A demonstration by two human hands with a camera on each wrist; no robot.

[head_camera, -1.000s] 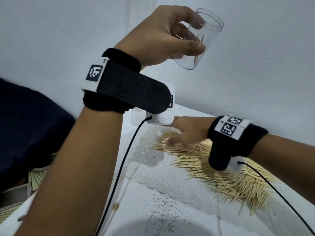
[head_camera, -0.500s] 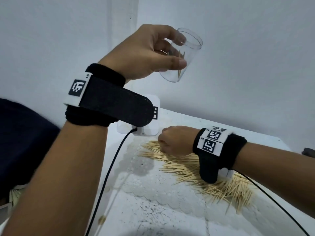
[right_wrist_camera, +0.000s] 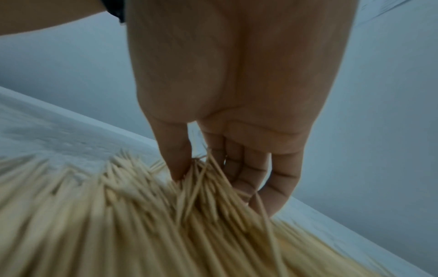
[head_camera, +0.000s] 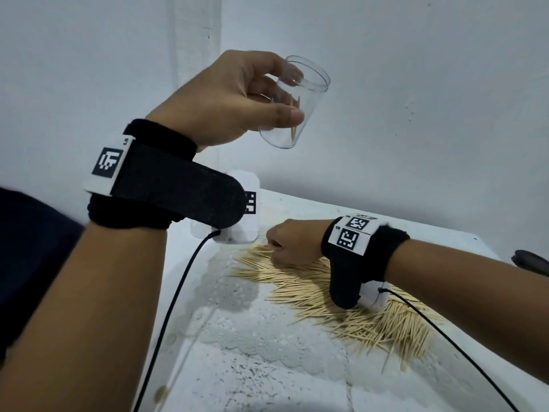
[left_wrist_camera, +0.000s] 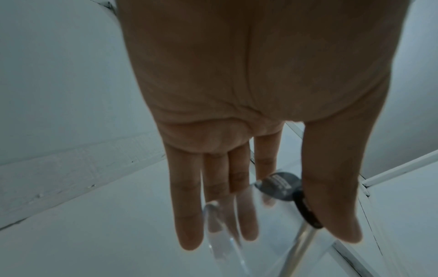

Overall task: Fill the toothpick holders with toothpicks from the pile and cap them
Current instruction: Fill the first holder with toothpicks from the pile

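My left hand [head_camera: 255,96] holds a clear toothpick holder [head_camera: 309,93] up in the air, tilted with its mouth to the upper right. A few toothpicks [head_camera: 295,120] lie inside it. In the left wrist view the fingers [left_wrist_camera: 189,215] and thumb wrap the clear holder [left_wrist_camera: 237,224]. Down on the white table [head_camera: 267,367], my right hand [head_camera: 292,243] sits on the far end of the toothpick pile [head_camera: 341,301]. Its thumb and fingers [right_wrist_camera: 180,161] pinch a bunch of toothpicks [right_wrist_camera: 201,174] at the pile [right_wrist_camera: 118,215].
Another clear holder [head_camera: 199,233] stands on the table behind my left wrist, mostly hidden. White walls close off the back. A dark object [head_camera: 531,261] lies at the table's right edge. Cables run from both wrist bands across the table.
My right hand went from lying flat on the pile to curling its fingers around a bunch of toothpicks. The left hand keeps holding the holder up.
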